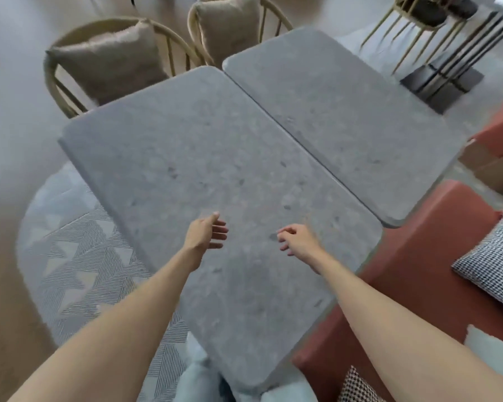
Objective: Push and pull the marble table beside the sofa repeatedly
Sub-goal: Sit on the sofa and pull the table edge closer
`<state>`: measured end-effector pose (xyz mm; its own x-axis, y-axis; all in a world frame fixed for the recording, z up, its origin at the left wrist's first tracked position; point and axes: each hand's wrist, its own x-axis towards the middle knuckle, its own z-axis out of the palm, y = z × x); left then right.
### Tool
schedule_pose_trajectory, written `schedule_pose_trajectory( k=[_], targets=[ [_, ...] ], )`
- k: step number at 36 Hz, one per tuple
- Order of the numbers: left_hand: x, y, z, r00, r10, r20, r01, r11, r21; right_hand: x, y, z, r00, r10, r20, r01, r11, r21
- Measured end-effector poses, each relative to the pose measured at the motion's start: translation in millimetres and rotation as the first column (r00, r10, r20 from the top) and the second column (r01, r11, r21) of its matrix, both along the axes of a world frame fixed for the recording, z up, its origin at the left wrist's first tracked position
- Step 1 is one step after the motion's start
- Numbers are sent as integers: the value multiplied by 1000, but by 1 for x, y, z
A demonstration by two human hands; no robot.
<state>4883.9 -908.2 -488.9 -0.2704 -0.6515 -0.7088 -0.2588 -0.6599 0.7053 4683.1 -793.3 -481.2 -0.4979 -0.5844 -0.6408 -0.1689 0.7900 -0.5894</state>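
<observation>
Two grey marble tables stand side by side with a narrow seam between them. The near table [192,158] lies right in front of me, the far table [340,117] to its upper right. A terracotta sofa [413,256] runs along their right side. My left hand [205,233] hovers above the near table's top with fingers apart and slightly curled. Above the same top, my right hand [298,239] is held with loosely bent fingers. Neither hand holds anything, and I cannot tell whether they touch the surface.
Two wooden chairs with beige cushions [111,59] [230,27] stand at the tables' far side. A patterned round rug [79,256] lies under the near table. Checked pillows [494,256] rest on the sofa. Gold-legged stools [418,18] and a black stand [447,79] sit at the upper right.
</observation>
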Motion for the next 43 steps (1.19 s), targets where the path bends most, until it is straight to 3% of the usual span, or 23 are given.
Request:
schedule_pose_trajectory(
  k=[7, 12, 17, 20, 22, 26, 29, 34, 40, 42, 43],
  targets=[
    [27, 45, -30, 957, 289, 24, -289, 941, 177, -31, 59, -25, 986, -87, -142, 112, 977, 180],
    [22, 60, -44, 891, 447, 79, -454, 881, 134, -83, 79, -47, 968, -192, -163, 225, 950, 215],
    [7, 73, -45, 774, 619, 133, -627, 779, 18, -129, 89, -80, 927, -326, -185, 360, 912, 196],
    [-9, 91, -42, 637, 756, 150, -758, 650, -55, -142, 93, -90, 904, -338, -262, 386, 909, 156],
    [-25, 107, -41, 548, 822, 153, -825, 562, -67, -149, 97, -88, 913, -358, -198, 387, 912, 137],
    [-73, 154, -44, 449, 871, 199, -882, 468, -57, -184, 101, -77, 926, -373, 57, 355, 913, 201],
    [-101, 192, -46, 391, 895, 217, -907, 415, -77, -203, 97, -70, 935, -316, 162, 271, 929, 251],
    [-136, 241, -57, 275, 924, 266, -930, 326, -171, -205, 115, -73, 950, -243, 199, 201, 957, 208],
    [-181, 290, -64, 76, 822, 565, -888, 313, -336, -201, 145, -75, 906, -392, 160, 368, 916, 160],
    [-197, 294, -64, 5, 815, 580, -912, 241, -331, -203, 156, -76, 901, -407, 152, 378, 907, 184],
    [-203, 295, -66, -47, 813, 581, -944, 153, -291, -205, 160, -77, 897, -414, 153, 384, 903, 194]
  ],
)
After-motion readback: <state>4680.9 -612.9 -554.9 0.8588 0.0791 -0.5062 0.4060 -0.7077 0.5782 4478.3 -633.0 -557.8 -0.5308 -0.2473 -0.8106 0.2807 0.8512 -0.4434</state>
